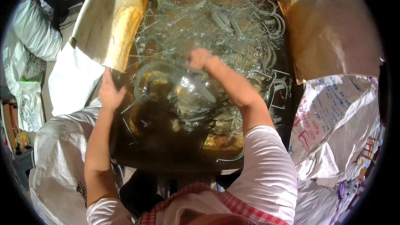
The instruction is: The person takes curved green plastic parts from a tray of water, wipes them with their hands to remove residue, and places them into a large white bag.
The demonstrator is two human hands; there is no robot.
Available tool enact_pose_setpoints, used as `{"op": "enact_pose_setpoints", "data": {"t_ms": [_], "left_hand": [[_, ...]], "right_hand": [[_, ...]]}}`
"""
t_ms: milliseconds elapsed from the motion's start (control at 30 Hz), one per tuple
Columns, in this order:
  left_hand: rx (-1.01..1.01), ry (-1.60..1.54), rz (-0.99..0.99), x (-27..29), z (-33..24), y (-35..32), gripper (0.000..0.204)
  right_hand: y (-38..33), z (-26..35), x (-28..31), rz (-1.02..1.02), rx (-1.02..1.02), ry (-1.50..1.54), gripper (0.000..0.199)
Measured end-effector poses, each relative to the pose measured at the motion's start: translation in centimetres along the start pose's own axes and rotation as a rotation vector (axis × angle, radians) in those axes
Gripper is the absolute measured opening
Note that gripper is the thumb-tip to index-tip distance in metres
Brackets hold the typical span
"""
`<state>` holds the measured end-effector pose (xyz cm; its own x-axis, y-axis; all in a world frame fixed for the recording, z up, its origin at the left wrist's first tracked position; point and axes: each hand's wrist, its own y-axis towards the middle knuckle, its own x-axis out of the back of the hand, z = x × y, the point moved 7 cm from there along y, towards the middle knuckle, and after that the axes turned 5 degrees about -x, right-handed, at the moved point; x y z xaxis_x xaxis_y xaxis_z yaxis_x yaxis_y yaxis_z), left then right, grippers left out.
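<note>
A wide dark tub [121,158] holds rippling, splashing water [179,29] with curved grey-green strips [225,18] lying in it. Just above the middle of the water is my right hand [200,59], curled closed and slightly blurred. What it grips, if anything, I cannot make out. One curved strip [200,85] shows in the water below it. At the tub's left side, my left hand [111,93] lies flat with its fingers stretched out, against the lower end of a stained, cream-coloured sheet [110,21]. Nothing shows in that hand.
A brownish sheet [333,33] hangs over the tub's right rim. Below it lies a white printed woven sack [329,116]. More white sacks [62,154] stand close by my left arm, and pale plastic bags [35,29] are farther left. Yellowish lumps [223,137] show under the water nearest me.
</note>
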<state>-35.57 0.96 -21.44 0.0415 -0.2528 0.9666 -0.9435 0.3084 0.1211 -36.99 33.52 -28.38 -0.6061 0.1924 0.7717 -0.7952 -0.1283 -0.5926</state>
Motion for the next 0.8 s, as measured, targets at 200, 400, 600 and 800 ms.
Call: {"op": "enact_pose_setpoints", "data": {"t_ms": [200,400,600,800], "left_hand": [[0.039,-0.075,0.027,0.2,-0.2,0.5,0.087],[0.055,-0.089,0.039,0.3,-0.7,0.8,0.086],[0.063,-0.074,0.008,-0.3,0.5,-0.3,0.086],[0.041,-0.052,0.000,0.1,-0.4,0.4,0.088]], "right_hand": [[-6.2,5.0,-5.9,0.069,0.119,0.007,0.046],[-9.9,10.6,-10.2,-0.075,0.384,0.062,0.044],[-10.6,1.0,3.3,-0.567,0.056,1.191,0.026],[-2.4,-15.7,2.6,-0.900,-0.550,2.286,0.060]]}}
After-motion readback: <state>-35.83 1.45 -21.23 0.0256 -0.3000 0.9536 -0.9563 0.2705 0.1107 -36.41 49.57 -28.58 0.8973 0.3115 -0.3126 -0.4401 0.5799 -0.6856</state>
